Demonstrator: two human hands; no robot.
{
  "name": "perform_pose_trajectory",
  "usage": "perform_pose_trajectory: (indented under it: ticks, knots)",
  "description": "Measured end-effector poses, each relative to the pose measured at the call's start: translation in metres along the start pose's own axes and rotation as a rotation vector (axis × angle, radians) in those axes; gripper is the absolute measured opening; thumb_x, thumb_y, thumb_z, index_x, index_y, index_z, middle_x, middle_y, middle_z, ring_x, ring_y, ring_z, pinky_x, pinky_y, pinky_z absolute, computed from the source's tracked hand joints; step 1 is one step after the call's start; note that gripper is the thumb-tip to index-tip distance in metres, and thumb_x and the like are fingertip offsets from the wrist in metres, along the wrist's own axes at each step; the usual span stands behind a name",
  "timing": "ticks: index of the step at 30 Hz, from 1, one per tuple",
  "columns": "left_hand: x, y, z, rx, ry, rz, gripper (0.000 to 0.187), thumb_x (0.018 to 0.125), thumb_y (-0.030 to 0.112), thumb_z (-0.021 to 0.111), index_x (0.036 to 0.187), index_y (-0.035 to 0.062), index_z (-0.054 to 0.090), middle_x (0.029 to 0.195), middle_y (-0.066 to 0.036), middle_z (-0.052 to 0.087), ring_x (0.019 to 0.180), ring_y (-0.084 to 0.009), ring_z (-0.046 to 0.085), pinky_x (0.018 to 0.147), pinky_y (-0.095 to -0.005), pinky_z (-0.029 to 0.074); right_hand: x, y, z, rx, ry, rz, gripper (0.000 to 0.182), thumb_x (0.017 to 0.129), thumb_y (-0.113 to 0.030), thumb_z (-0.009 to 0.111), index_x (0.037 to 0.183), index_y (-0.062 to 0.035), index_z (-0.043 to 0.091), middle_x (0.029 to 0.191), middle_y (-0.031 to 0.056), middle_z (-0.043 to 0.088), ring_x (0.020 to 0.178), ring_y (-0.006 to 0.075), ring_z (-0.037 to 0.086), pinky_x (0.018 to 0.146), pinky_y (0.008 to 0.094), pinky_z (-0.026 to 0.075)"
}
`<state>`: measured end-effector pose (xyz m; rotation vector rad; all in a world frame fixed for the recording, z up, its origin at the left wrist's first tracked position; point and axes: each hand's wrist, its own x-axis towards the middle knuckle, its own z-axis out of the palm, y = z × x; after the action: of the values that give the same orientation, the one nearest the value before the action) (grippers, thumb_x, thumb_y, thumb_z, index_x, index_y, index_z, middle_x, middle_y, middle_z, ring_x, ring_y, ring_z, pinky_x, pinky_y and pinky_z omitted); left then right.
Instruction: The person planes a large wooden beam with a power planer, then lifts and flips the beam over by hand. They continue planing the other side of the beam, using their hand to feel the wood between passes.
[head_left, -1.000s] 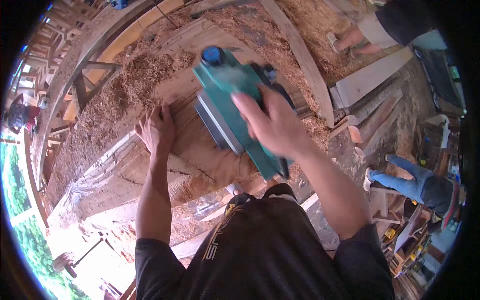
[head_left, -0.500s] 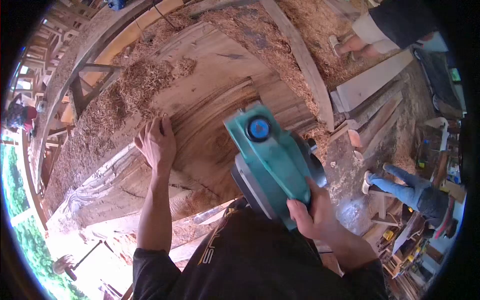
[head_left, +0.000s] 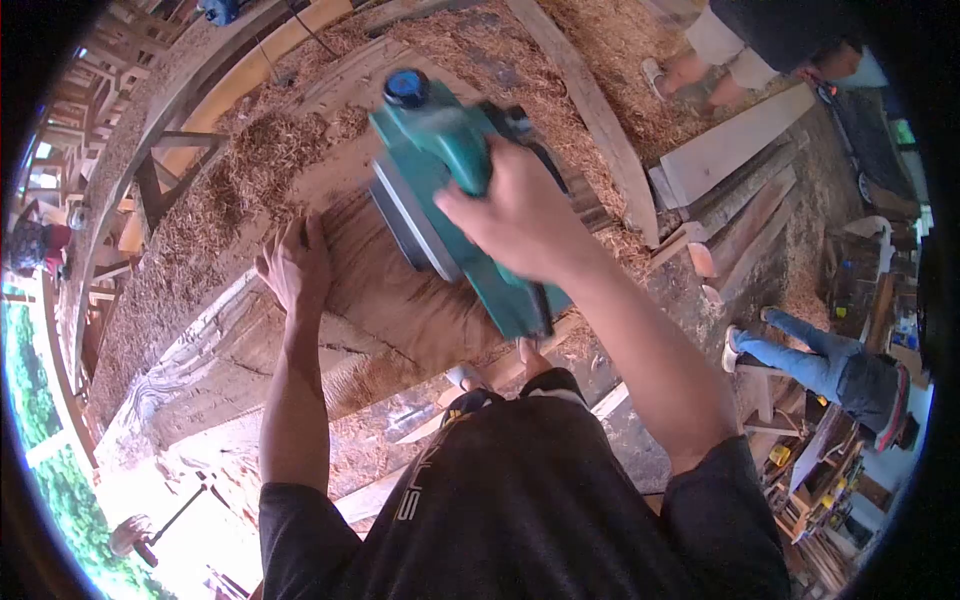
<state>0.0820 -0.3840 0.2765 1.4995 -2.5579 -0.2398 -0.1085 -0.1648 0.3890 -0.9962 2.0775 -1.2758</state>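
my right hand (head_left: 515, 215) is clamped around the handle of the green electric planer (head_left: 450, 190), which sits flat on the big wood slab (head_left: 400, 290), out toward its far side near the heaped shavings (head_left: 255, 165). my left hand (head_left: 293, 262) holds nothing; its fingers lie spread flat on the slab just beside the planer, bracing me. i judge this to be a surfacing pass at full reach. the next move calls for a level sole, steady pressure, and my braced fingers kept clear of the planer's path. other people stand well apart at the right.
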Motion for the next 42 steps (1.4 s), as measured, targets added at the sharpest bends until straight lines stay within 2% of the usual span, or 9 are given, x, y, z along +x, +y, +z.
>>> perform_pose_trajectory:
  ticks: [2,7,11,23,25,27,30,34,42]
  knots:
    - [0.000,0.000,0.003,0.010,0.003,0.009,0.049,0.101,0.052,0.046,0.123,0.0150,0.069,0.127,-0.011,0.066,0.126,-0.0304,0.053,0.113,-0.0500,0.025,-0.053,-0.005,-0.012,0.004,0.019,0.059,0.033,0.084,-0.020,0.067,0.103,0.0048,0.058,0.074,0.0230,0.066,0.076,0.0437,0.068,0.069,0.0478,0.054]
    - [0.000,0.006,-0.003,0.008,-0.032,-0.025,0.049,0.101,0.051,0.045,0.123,0.0139,0.069,0.129,-0.011,0.065,0.128,-0.0318,0.051,0.114,-0.0507,0.024,-0.193,-0.004,-0.036,0.006,-0.049,0.299,0.033,0.085,-0.014,0.069,0.111,0.0029,0.056,0.081,0.0219,0.065,0.077,0.0367,0.070,0.067,0.0423,0.054]
    - [0.000,0.001,0.006,0.009,0.046,0.006,0.046,0.102,0.049,0.046,0.121,0.0140,0.070,0.128,-0.010,0.065,0.128,-0.0306,0.051,0.115,-0.0503,0.024,-0.204,-0.004,-0.035,0.003,-0.049,0.341,0.036,0.085,-0.014,0.070,0.113,0.0032,0.055,0.079,0.0207,0.065,0.074,0.0372,0.070,0.065,0.0427,0.054]
    - [0.000,0.005,-0.001,-0.003,-0.016,-0.005,0.044,0.101,0.047,0.049,0.118,0.0123,0.070,0.126,-0.010,0.067,0.126,-0.0308,0.053,0.115,-0.0500,0.023,-0.068,-0.007,-0.004,-0.026,0.111,0.047,0.032,0.084,-0.017,0.069,0.103,0.0046,0.057,0.068,0.0238,0.064,0.070,0.0435,0.069,0.063,0.0480,0.054]
    - [0.001,0.008,-0.002,0.009,-0.036,-0.019,0.046,0.101,0.048,0.049,0.120,0.0123,0.070,0.128,-0.010,0.066,0.127,-0.0304,0.053,0.116,-0.0496,0.023,-0.031,0.001,0.001,-0.065,0.145,-0.084,0.032,0.089,-0.026,0.068,0.096,0.0036,0.058,0.064,0.0204,0.063,0.065,0.0397,0.069,0.061,0.0455,0.055]
    - [0.002,0.005,-0.001,0.009,-0.022,-0.012,0.048,0.101,0.049,0.048,0.122,0.0123,0.070,0.130,-0.010,0.065,0.127,-0.0300,0.052,0.116,-0.0493,0.023,0.003,-0.015,-0.005,-0.022,-0.020,0.041,0.044,0.096,-0.042,0.060,0.092,0.0022,0.059,0.061,0.0164,0.062,0.061,0.0334,0.068,0.058,0.0426,0.054]
    - [0.000,0.000,0.004,-0.018,0.063,0.020,0.048,0.101,0.050,0.047,0.122,0.0127,0.070,0.131,-0.010,0.065,0.128,-0.0301,0.052,0.115,-0.0493,0.024,0.027,-0.003,0.003,0.161,0.008,0.017,0.058,0.100,-0.056,0.048,0.095,0.0012,0.059,0.068,0.0157,0.065,0.066,0.0287,0.069,0.063,0.0417,0.054]
    - [-0.002,0.011,-0.006,0.006,-0.035,-0.010,0.047,0.101,0.050,0.047,0.122,0.0140,0.070,0.128,-0.010,0.066,0.128,-0.0308,0.052,0.115,-0.0497,0.024,-0.048,-0.002,-0.013,0.232,-0.072,0.166,0.055,0.102,-0.052,0.046,0.111,0.0015,0.057,0.089,0.0238,0.067,0.083,0.0336,0.069,0.075,0.0453,0.052]
    - [0.003,-0.002,0.007,0.028,0.010,-0.015,0.043,0.101,0.047,0.049,0.122,0.0148,0.069,0.126,-0.010,0.066,0.128,-0.0306,0.052,0.115,-0.0523,0.023,-0.216,0.007,-0.044,0.276,-0.147,0.413,0.045,0.093,-0.031,0.064,0.118,0.0046,0.054,0.086,0.0210,0.066,0.080,0.0311,0.068,0.072,0.0401,0.052]
